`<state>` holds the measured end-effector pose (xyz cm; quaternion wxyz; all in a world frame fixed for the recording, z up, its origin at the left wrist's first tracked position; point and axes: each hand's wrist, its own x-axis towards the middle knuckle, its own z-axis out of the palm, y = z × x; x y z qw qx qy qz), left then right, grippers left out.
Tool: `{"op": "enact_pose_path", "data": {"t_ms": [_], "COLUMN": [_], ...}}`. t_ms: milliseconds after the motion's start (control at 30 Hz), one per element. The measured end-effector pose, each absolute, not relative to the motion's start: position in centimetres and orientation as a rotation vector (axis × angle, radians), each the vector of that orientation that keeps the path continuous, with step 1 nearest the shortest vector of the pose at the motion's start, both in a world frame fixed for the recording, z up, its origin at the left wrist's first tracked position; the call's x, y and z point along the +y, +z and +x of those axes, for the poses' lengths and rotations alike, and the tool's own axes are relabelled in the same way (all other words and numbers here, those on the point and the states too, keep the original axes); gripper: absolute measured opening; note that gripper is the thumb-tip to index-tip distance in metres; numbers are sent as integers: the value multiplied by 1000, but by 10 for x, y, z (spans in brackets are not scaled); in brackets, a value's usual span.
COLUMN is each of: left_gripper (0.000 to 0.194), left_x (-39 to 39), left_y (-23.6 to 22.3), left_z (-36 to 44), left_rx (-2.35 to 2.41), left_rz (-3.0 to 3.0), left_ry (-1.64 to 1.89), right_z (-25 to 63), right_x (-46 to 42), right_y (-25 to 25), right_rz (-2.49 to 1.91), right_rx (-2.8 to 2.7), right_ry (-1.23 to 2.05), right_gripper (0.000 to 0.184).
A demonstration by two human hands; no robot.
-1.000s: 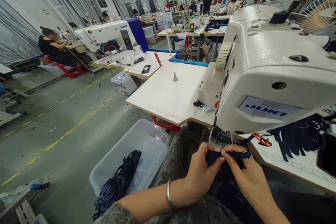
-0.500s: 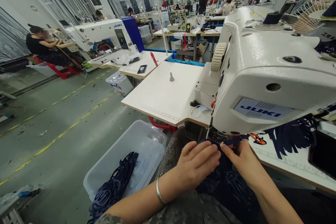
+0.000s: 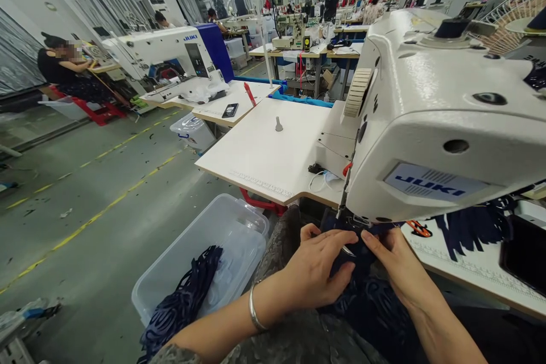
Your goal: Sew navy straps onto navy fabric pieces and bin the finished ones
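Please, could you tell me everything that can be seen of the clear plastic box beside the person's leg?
The clear, oblong plastic box has rounded corners, smooth walls and an open top. It stands upright, left of the grey patterned trouser leg. A dark navy bundle of fabric strips lies inside, apparently overhanging the near edge. The left forearm hides part of the near end.

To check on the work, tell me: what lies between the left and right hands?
Navy fabric lies between the left hand and the right hand, as the head view shows. A shiny sliver by the left hand is unclear.
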<state>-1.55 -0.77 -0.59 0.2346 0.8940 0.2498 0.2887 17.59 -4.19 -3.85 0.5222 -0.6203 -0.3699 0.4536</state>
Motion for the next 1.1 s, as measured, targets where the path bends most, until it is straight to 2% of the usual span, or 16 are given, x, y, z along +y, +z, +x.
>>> {"op": "enact_pose_path", "data": {"t_ms": [267,500,933,1100], "left_gripper": [35,30,32,34], "left_x": [-6,-5,-3,-3], "left_y": [-4,-7,-13,-16], "left_z": [-13,-14,-4,1], "left_rx": [618,663,826,899], "left_rz": [2666,3044,3131,3180], "left_ry": [742,708,765,740], "right_z": [165,183,202,204], "right_x": [-43,-44,-2,15], "right_y": [-32,-41,-38,-47], "right_rz": [-1319,-1440,-1727,-1609], "right_rx": [-726,-802,-1272,-1400], "right_ry": [1161,1137,526,267], "right_gripper": [38,39,17,22]}}
